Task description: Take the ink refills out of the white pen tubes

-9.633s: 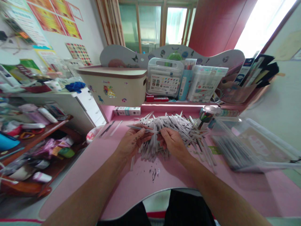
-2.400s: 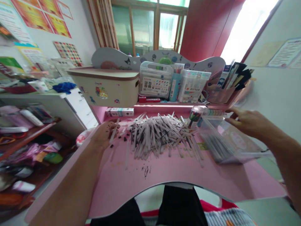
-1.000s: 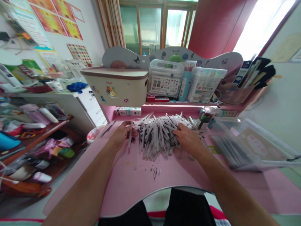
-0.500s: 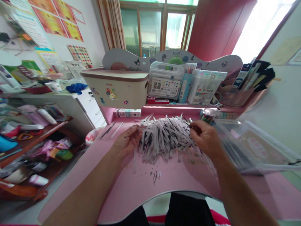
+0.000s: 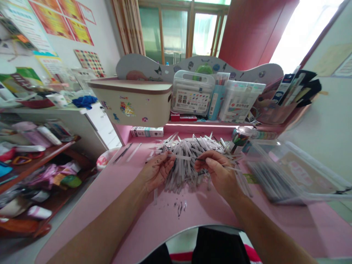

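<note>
My left hand (image 5: 158,170) is closed in a pinch on one end of a narrow translucent plastic sleeve (image 5: 181,157). Facing it, my right hand (image 5: 220,172) pinches a thin stick (image 5: 232,168) whose dark tip points left at the sleeve's free end. Whether tip and sleeve touch, I cannot tell. Beneath and behind both hands lies a loose heap of whitish sleeves (image 5: 178,179) mixed with dark slender pieces. Small dark scraps (image 5: 180,209) are scattered on the pink desk (image 5: 154,227) in front of the heap.
At right stands a clear plastic box (image 5: 324,196) with many dark thin sticks inside. A jar of pens (image 5: 242,136) is behind my right hand. The shelf at the back carries a cream lidded bin (image 5: 132,106) and marker cases (image 5: 192,99). Two slim pieces (image 5: 134,152) lie at left.
My right hand has come left and toward me from the heap's right side, bringing the stick to the sleeve. My left hand has shifted slightly right, still holding the sleeve.
</note>
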The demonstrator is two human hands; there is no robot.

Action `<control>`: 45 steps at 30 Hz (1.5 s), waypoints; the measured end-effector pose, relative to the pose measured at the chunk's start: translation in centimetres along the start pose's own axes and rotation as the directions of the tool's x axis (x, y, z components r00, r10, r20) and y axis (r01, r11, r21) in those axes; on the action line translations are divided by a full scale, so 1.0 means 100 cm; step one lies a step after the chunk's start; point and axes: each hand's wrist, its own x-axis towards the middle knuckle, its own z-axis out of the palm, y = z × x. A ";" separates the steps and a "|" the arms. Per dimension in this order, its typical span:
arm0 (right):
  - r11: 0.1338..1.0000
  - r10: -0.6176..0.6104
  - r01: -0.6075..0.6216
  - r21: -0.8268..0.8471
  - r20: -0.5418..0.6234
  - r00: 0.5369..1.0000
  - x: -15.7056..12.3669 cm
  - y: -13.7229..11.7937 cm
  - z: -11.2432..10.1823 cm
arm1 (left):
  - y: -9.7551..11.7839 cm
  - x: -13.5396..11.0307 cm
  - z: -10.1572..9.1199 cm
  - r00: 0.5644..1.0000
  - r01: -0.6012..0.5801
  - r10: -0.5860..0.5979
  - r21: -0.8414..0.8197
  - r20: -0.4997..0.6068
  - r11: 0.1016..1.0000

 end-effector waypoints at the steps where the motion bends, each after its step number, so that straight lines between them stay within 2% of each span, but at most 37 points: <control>1: 1.000 0.003 -0.003 -0.009 0.010 1.000 0.000 0.001 0.000 | 0.000 0.000 0.000 1.000 0.001 -0.001 0.007 0.001 1.000; 7: 0.999 -0.017 0.017 -0.032 0.001 1.000 -0.001 0.000 -0.003 | 0.000 0.000 -0.001 1.000 -0.006 0.006 0.005 0.008 1.000; 11: 0.999 0.015 -0.013 -0.049 0.033 0.999 -0.001 0.000 -0.003 | -0.001 0.000 -0.001 0.999 -0.020 0.020 0.029 0.026 0.999; 16: 0.996 0.045 -0.047 0.073 0.038 0.998 0.001 0.000 -0.001 | -0.003 -0.003 -0.005 0.994 0.009 -0.023 0.127 0.111 0.992; 19: 0.988 0.085 -0.094 0.123 0.080 0.993 0.003 -0.001 0.000 | -0.004 -0.004 -0.008 0.984 -0.005 -0.026 0.176 0.176 0.984; 23: 0.976 0.174 -0.189 0.107 0.134 0.976 0.004 0.002 -0.002 | -0.008 -0.006 -0.005 0.982 -0.052 -0.019 0.371 0.186 0.927; 27: 0.979 0.195 -0.202 0.000 0.254 0.947 0.002 0.007 -0.006 | -0.008 -0.014 0.003 0.957 -0.195 0.001 0.641 0.291 0.743; 29: 0.980 0.187 -0.200 0.008 0.320 0.929 0.001 0.009 -0.008 | -0.007 -0.018 0.006 0.933 -0.267 -0.001 0.695 0.360 0.668; 31: 0.980 0.179 -0.198 0.019 0.352 0.919 0.001 0.009 -0.008 | -0.007 -0.021 0.008 0.916 -0.305 -0.005 0.706 0.400 0.639; 35: 0.982 0.186 -0.167 -0.085 0.318 0.930 0.001 0.008 -0.005 | -0.010 -0.024 0.007 0.888 -0.347 -0.032 0.715 0.459 0.607; 37: 0.979 0.186 -0.151 -0.138 0.293 0.938 0.000 0.008 -0.005 | -0.010 -0.024 0.007 0.873 -0.379 -0.053 0.742 0.485 0.553; 39: 0.979 0.168 -0.133 -0.154 0.241 0.956 0.000 0.007 -0.007 | -0.004 -0.023 0.006 0.868 -0.432 -0.013 0.770 0.496 0.470; 40: 0.983 0.148 -0.122 -0.141 0.198 0.969 0.001 0.006 -0.008 | 0.002 -0.022 0.005 0.870 -0.465 0.044 0.784 0.492 0.411; 42: 0.991 0.123 -0.115 -0.072 0.107 0.987 0.002 0.005 -0.012 | 0.022 -0.018 0.000 0.858 -0.507 0.253 0.820 0.448 0.266; 43: 0.992 0.123 -0.121 -0.023 0.069 0.990 0.003 0.005 -0.013 | 0.034 -0.015 -0.003 0.838 -0.490 0.356 0.858 0.414 0.156; 45: 0.985 0.155 -0.157 0.069 0.032 0.987 0.004 0.005 -0.015 | 0.059 -0.010 -0.013 0.799 -0.323 0.498 0.939 0.336 -0.115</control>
